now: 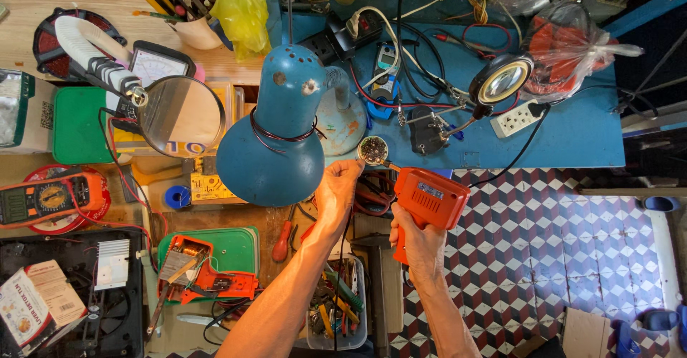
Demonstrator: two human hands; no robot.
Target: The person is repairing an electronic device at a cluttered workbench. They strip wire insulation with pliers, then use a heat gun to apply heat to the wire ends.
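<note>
My left hand (338,186) pinches a small round circuit board (373,149) and holds it up beside the blue desk lamp (278,132). My right hand (417,238) grips the handle of an orange soldering gun (428,199). The gun's thin metal tip touches the lower right edge of the round board. Both forearms reach up from the bottom of the view.
A cluttered wooden bench holds a round magnifier (179,114), an orange multimeter (44,197), a red screwdriver (283,242), an opened orange tool (207,276) on a green tray and a box of hand tools (336,311). A blue table (572,129) carries cables, a helping-hands magnifier (501,80) and a white power strip (517,118). Checkered floor lies to the right.
</note>
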